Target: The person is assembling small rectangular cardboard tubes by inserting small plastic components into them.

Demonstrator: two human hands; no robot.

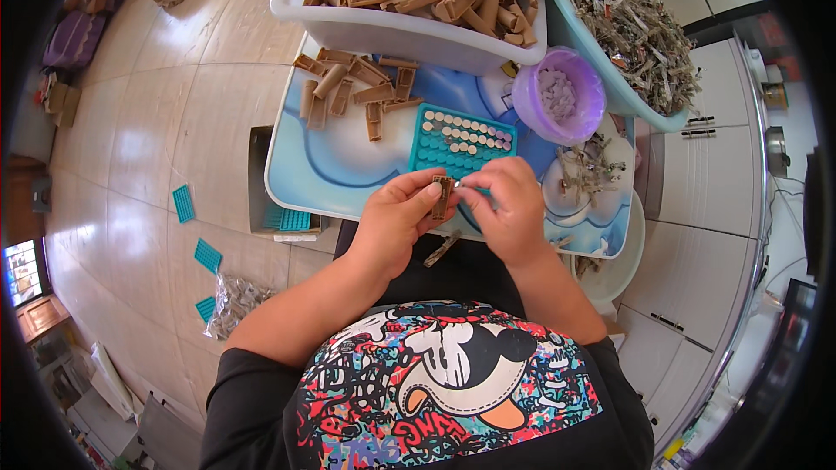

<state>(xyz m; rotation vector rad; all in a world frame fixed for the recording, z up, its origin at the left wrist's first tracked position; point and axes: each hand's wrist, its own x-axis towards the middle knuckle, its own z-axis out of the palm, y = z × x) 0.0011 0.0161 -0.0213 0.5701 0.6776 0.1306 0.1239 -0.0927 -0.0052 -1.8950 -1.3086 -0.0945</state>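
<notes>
In my left hand [390, 219] is a small brown plastic casing [442, 202], held upright between thumb and fingers. My right hand [512, 207] is closed in a pinch beside the casing's upper end, on a tiny pale piece [457, 184] too small to name. Just beyond my hands lies a teal grid tray [420, 157] with rows of small round whitish pieces [470, 132] in its far part. Several more brown casings [374, 91] lie loose on the blue-and-white table [348, 176], left of the tray.
A white tub [374, 33] heaped with brown casings stands at the back. Right of it are a purple bowl [527, 91] of pale bits and a large pale-blue basin [649, 111] of tangled strips. More strips [585, 172] lie at the table's right. Teal trays [183, 204] lie on the left floor.
</notes>
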